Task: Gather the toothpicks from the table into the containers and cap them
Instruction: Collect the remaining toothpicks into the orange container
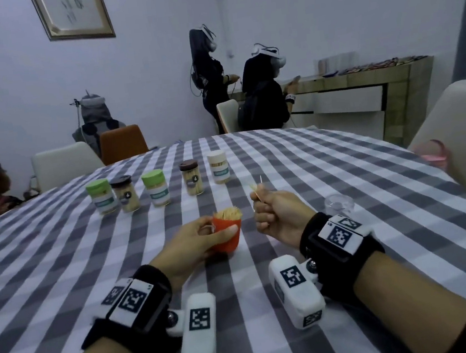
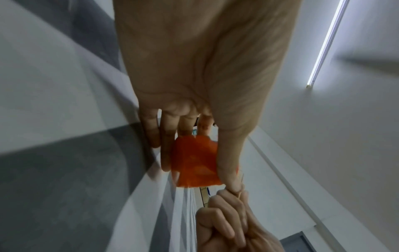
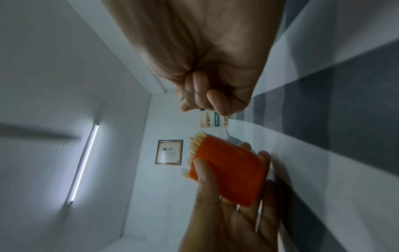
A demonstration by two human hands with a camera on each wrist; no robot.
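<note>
Left hand [image 1: 192, 240] grips the orange container [image 1: 226, 232], uncapped, packed with toothpicks, tilted just above the checked tablecloth [image 1: 341, 169]. Right hand [image 1: 278, 214], beside it, pinches a few toothpicks [image 1: 257, 192]. Five capped jars [image 1: 157, 186] stand behind.

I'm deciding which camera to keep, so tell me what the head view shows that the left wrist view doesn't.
Only the head view shows the five capped jars in a row on the checked table, the clear cap, and the toothpick tips crowding the orange container. Only the left wrist view shows the ceiling light and the left palm from below. Both show the left hand gripping the orange container and the right hand pinching toothpicks.
</note>
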